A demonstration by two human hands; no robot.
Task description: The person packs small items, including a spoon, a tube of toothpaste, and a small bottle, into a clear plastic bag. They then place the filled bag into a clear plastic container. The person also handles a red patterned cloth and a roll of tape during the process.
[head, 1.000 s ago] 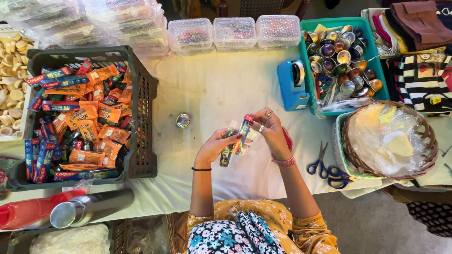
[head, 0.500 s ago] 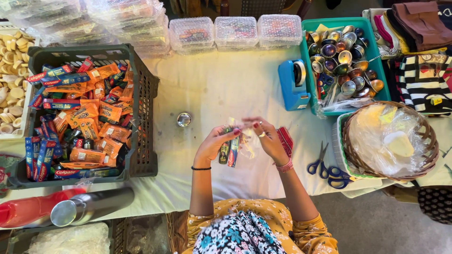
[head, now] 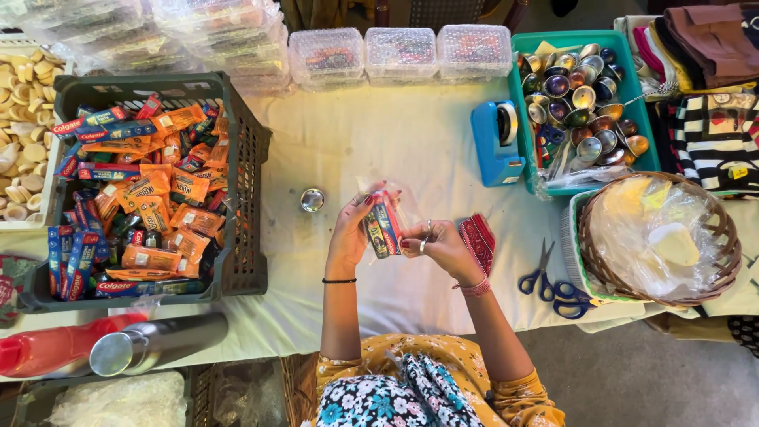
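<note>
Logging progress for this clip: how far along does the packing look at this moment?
Done: sealed clear packs are stacked at the table's far edge. In hand: the left hand and right hand hold a small clear bag with packets inside, its top apparently unsealed. Left: the dark crate is full of orange sachets and blue tubes, so much appears unpacked.
</note>
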